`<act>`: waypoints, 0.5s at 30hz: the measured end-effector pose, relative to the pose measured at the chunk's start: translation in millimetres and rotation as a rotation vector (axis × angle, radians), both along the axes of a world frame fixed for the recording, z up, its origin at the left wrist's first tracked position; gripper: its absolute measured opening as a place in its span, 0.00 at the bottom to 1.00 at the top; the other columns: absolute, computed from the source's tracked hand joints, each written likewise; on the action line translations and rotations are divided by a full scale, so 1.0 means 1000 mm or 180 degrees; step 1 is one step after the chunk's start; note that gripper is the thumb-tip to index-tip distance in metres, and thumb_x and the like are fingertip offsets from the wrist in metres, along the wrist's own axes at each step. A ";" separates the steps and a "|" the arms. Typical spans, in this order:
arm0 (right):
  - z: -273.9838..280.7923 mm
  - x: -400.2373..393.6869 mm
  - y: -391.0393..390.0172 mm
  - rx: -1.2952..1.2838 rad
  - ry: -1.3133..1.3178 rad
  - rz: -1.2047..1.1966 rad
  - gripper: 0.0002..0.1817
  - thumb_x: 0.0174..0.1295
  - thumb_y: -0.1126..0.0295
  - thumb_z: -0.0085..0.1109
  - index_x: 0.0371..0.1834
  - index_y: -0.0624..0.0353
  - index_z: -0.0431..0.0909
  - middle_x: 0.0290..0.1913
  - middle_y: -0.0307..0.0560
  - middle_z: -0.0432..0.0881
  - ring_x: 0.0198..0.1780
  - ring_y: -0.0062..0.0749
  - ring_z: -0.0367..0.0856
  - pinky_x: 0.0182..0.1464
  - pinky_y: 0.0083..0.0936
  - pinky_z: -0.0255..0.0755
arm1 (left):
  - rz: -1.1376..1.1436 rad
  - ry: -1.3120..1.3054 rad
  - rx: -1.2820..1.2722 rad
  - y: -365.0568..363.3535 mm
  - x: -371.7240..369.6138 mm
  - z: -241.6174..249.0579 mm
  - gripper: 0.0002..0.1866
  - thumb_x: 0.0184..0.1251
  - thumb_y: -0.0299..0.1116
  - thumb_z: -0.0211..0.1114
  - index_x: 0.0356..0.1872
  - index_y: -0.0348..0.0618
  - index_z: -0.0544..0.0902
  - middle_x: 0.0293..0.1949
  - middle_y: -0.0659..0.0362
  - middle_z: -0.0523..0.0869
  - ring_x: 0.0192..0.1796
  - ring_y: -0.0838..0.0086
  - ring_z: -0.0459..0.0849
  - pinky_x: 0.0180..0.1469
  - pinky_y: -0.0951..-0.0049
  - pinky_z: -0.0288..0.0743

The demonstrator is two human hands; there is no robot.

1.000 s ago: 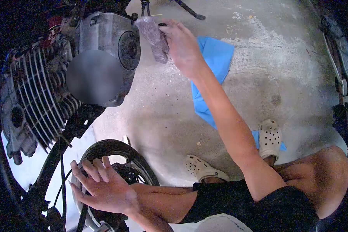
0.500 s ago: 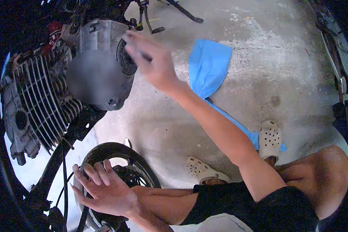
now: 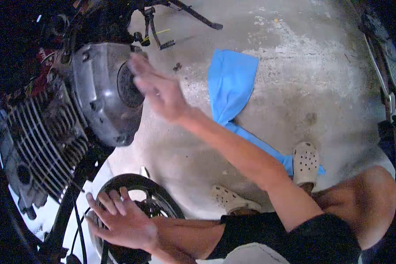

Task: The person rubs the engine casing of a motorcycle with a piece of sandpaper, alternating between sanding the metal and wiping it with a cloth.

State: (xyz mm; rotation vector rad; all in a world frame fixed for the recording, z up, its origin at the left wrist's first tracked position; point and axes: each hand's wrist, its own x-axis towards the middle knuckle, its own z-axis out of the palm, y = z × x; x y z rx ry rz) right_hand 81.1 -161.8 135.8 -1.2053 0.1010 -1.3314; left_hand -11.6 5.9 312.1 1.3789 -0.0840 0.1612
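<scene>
Seemingly for balance, L hand (image 3: 121, 222), fingers spread wide, hangs by leg (image 3: 191, 235) at 7 o'clock; R hand (image 3: 163, 94), blurred, grip can't tell, nr engine cover (image 3: 103, 92), 10 o'clock

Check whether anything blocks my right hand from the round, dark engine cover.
Nothing visible stands between your right hand and the round, dark engine cover; the fingers overlap its edge in view, though blur hides whether they touch.

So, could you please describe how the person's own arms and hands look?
The left hand and right hand wear no gloves; no watch or band shows on either wrist. The right arm is bare up to a black, seemingly short sleeve. Right-hand finger details are blurred.
</scene>
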 end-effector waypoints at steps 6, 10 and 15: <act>-0.003 -0.004 -0.006 -0.0269 -0.0046 0.0050 0.19 0.69 0.71 0.52 0.60 0.68 0.75 0.67 0.60 0.71 0.71 0.50 0.65 0.74 0.39 0.56 | 0.0201 0.0027 -0.0008 -0.020 0.006 -0.005 0.26 0.76 0.49 0.45 0.58 0.33 0.70 0.25 0.63 0.62 0.24 0.78 0.59 0.41 0.65 0.67; -0.002 -0.006 -0.008 -0.0009 0.0113 0.0170 0.19 0.67 0.73 0.54 0.60 0.69 0.75 0.67 0.61 0.71 0.71 0.50 0.65 0.73 0.38 0.58 | 0.0496 0.0033 0.0166 -0.037 0.005 -0.014 0.27 0.75 0.48 0.46 0.60 0.33 0.69 0.25 0.62 0.62 0.24 0.77 0.60 0.40 0.65 0.68; -0.003 -0.007 -0.004 0.0048 0.0188 0.0173 0.20 0.68 0.73 0.54 0.62 0.67 0.74 0.67 0.59 0.71 0.71 0.50 0.66 0.74 0.38 0.57 | 0.0420 -0.0235 0.0590 -0.019 0.021 -0.024 0.29 0.73 0.49 0.46 0.61 0.32 0.68 0.26 0.60 0.65 0.24 0.75 0.61 0.42 0.64 0.69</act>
